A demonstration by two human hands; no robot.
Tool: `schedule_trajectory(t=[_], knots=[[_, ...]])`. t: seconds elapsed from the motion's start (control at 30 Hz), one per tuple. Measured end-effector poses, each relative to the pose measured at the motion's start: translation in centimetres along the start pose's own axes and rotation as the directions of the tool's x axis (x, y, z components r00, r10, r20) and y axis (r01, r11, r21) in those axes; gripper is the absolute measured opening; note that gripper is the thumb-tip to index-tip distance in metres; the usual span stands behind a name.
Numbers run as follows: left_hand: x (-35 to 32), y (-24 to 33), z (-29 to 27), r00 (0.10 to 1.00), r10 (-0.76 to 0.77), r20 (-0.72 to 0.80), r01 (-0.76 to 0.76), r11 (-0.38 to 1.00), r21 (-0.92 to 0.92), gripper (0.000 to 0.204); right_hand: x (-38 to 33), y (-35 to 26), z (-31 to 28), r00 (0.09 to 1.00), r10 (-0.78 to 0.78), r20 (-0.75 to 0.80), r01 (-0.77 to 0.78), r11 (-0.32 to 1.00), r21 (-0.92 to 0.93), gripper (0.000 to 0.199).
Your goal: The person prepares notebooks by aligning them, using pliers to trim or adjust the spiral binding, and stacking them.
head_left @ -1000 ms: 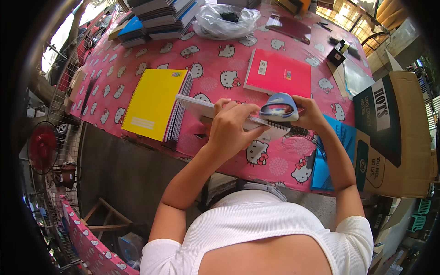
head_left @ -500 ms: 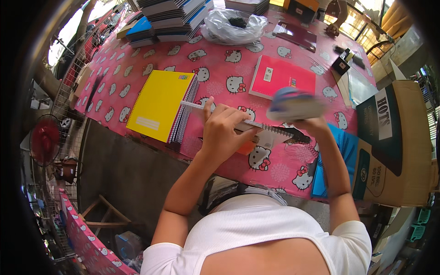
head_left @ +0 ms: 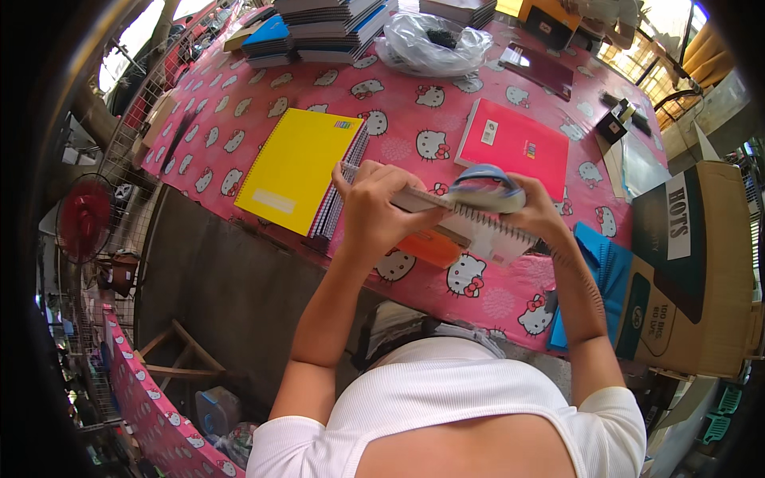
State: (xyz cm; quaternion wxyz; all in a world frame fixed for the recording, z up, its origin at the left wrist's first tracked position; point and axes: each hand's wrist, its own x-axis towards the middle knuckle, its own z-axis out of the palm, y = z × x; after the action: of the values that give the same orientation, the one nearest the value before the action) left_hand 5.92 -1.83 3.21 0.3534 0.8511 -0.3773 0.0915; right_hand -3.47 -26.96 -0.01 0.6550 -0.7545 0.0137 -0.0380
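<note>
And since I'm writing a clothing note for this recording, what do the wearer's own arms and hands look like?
Both the left hand and the right hand are bare, with no gloves and no ring, watch or bracelet visible. The forearms are uncovered. The left sleeve and right sleeve are white and short, ending above the elbow.

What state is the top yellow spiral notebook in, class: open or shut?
Shut: the yellow spiral notebook's cover lies flat, its binding runs along the left edge, and no inside page is spread out.
</note>
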Motion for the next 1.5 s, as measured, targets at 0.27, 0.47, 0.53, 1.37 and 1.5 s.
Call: schedule_trajectory(t=[0.27,0.47,0.53,1.37,1.5], knots=[[-0.1,1.9,2.0,0.974,0.155,-0.166,-0.156,0.988,0.012,0.033,-1.6,2.6,-3.0,0.997,-0.071,0.04,0.067,0.991,0.115,0.049],[-0.1,1.0,2.6,0.991,0.114,-0.069,-0.119,0.991,-0.06,0.032,-1.9,1.0,-1.3,0.992,-0.091,-0.09,0.122,0.876,0.466,0.052],[0.0,1.5,2.0,0.996,0.09,-0.005,-0.091,0.995,-0.048,0.032,-0.7,1.5,-1.2,0.998,-0.054,-0.01,0.053,0.991,-0.123,0.052],[-0.3,-3.9,1.5,0.972,-0.082,-0.219,-0.005,0.929,-0.371,0.05,3.5,-1.1,0.9,0.965,-0.242,0.104,0.238,0.97,0.05,0.047],[-0.3,-4.3,1.1,0.976,-0.189,-0.111,0.112,0.865,-0.488,0.047,5.4,-0.2,2.2,0.998,0.019,0.054,0.007,0.897,-0.442,0.044]])
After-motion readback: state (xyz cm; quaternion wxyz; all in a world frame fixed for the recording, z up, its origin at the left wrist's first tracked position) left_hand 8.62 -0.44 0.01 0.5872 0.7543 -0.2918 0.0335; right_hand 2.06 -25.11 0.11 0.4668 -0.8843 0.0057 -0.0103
